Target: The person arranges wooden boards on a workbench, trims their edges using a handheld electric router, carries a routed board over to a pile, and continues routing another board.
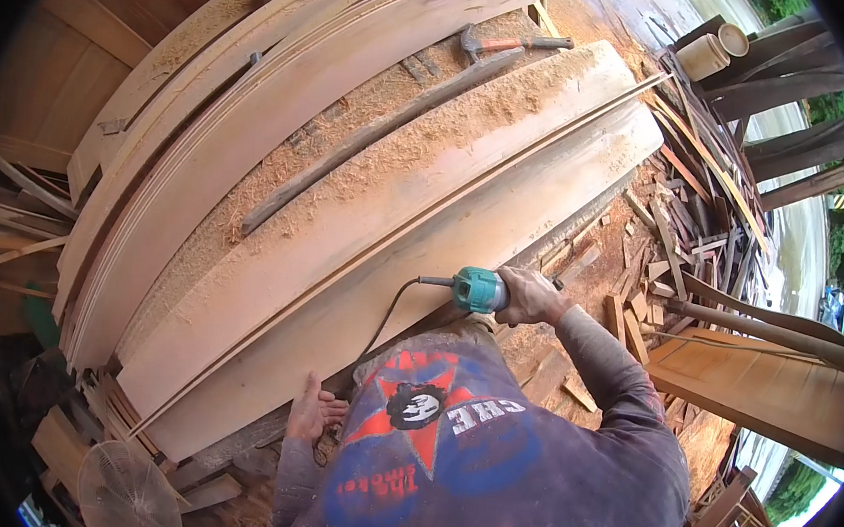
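My right hand (531,299) is wrapped round a teal-and-silver trim router (477,289), held at the near edge of a long pale board (423,254). The router's dark cord (385,312) loops down to the left in front of my chest. Whether the router's bit touches the wood is hidden. Near the board's lower edge, my left hand (317,410) is open, palm up with fingers loosely bent, and holds nothing. Beyond that board lies a second long board (345,227) strewn with shavings, a thin strip running between the two.
A hammer (511,44) and a weathered wood strip (351,152) lie among shavings. Curved stacked planks (213,130) stand farther back. Offcuts (675,236) pile up at the right, near a wooden panel (763,386). A round fan guard (129,491) is at lower left.
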### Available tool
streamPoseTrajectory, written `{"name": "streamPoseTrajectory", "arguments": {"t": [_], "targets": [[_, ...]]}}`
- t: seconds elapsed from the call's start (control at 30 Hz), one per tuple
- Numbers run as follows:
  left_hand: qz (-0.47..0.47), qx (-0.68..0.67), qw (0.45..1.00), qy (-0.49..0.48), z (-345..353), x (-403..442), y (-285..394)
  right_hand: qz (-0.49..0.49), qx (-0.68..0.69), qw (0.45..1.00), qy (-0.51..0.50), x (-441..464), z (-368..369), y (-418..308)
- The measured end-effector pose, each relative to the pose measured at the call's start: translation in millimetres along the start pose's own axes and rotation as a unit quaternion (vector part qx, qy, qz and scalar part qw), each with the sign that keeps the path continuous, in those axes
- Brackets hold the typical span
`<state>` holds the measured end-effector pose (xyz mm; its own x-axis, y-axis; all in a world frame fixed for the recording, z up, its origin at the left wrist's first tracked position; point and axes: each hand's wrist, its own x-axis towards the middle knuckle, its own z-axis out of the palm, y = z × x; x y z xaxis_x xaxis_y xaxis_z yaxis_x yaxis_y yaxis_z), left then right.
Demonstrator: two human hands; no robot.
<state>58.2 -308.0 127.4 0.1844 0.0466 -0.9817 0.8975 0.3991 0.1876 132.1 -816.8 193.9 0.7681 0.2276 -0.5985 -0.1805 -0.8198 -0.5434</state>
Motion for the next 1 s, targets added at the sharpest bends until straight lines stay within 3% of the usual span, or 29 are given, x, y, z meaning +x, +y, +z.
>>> {"name": "streamPoseTrajectory", "arguments": {"t": [0.03,0.07,0.17,0.23,0.27,0.33,0.37,0.4,0.47,0.6,0.67,0.73,0.8,0.87,0.93,1.0], "targets": [[0.041,0.205,0.978,-0.019,10,-24,15,-0.032,0.000,0.999,0.043,-8,3,-2],[0.083,0.404,0.910,-0.038,21,-35,29,-0.063,0.000,0.994,0.088,-15,6,-3],[0.414,0.378,0.827,-0.033,86,-61,51,-0.094,-0.065,0.987,0.117,-42,6,-15],[0.503,0.348,0.783,-0.112,144,-83,68,-0.173,-0.108,0.967,0.153,-63,-2,-36],[0.557,0.391,0.712,-0.173,175,-89,75,-0.167,-0.108,0.967,0.160,-67,-1,-41],[0.616,0.467,0.559,-0.300,225,-117,76,-0.317,-0.149,0.905,0.240,-73,-2,-52],[0.623,0.501,0.477,-0.366,240,-139,75,-0.341,-0.176,0.883,0.271,-83,-11,-72],[0.627,0.497,0.469,-0.374,243,-155,75,-0.335,-0.184,0.881,0.278,-93,-19,-90],[0.524,0.411,0.448,-0.597,241,-185,78,-0.386,-0.133,0.845,0.347,-111,-29,-122],[0.535,0.374,0.381,-0.655,217,-228,99,-0.407,-0.052,0.808,0.423,-119,-12,-152],[0.549,0.388,0.386,-0.632,204,-256,101,-0.406,-0.043,0.802,0.436,-115,2,-157],[0.575,0.401,0.355,-0.619,194,-262,101,-0.409,-0.046,0.788,0.457,-111,9,-164],[0.604,0.361,0.380,-0.601,188,-247,98,-0.398,-0.032,0.789,0.467,-113,17,-172],[0.614,0.350,0.368,-0.605,178,-236,92,-0.371,-0.047,0.799,0.471,-118,23,-177],[0.543,0.272,0.527,-0.595,164,-227,81,-0.366,-0.030,0.806,0.464,-122,27,-189],[0.560,0.275,0.497,-0.603,158,-222,86,-0.356,-0.050,0.810,0.463,-122,35,-196]]}}
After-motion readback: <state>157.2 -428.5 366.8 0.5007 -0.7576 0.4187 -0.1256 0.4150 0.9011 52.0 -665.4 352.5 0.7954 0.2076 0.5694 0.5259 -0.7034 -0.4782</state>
